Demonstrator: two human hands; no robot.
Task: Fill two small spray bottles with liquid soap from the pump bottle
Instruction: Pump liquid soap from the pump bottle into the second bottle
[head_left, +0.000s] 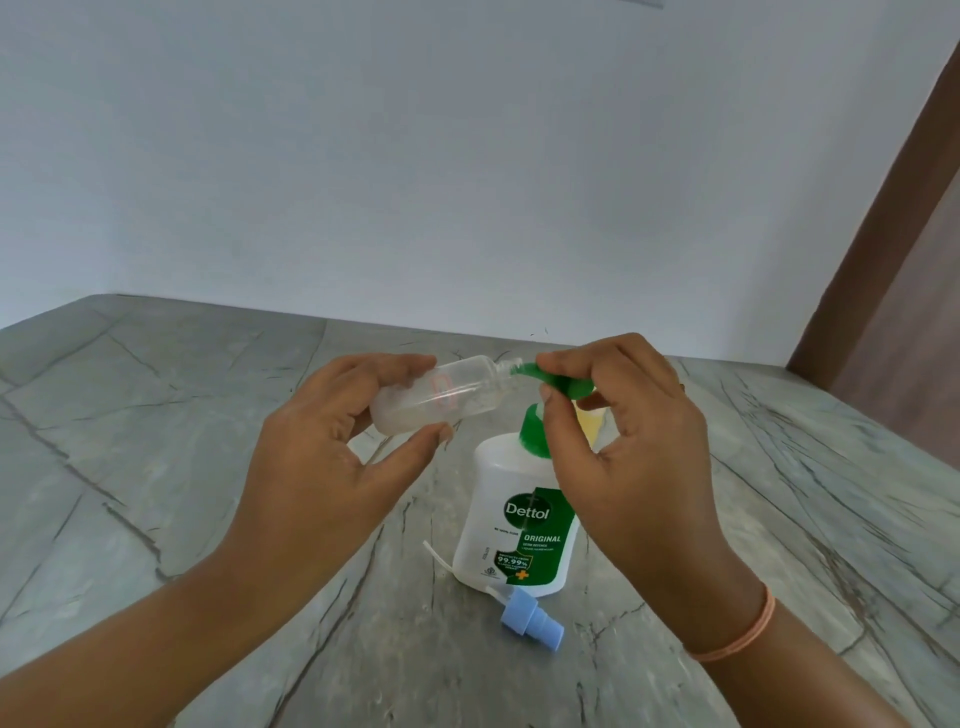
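**Spray bottle (441, 397) being held sideways at the pump spout**

The left hand (322, 457) is gripping this clear, light-looking bottle round its middle, mouth pointing to 3 o'clock. The right hand (639, 447) is pinching the green pump head (563, 384) on the Dettol pump bottle (511, 525). Slick plastic, probably: holding mid-body seems wise.

Two hands were in view: the left hand (332, 457) and the right hand (634, 447). One clear spray bottle (441, 397) lay in the left hand's grip. One pump bottle (514, 519) stood under the right hand. One blue spray head (532, 621) lay near the right wrist. One yellowish item (589, 423) showed behind the right hand, mostly hidden.
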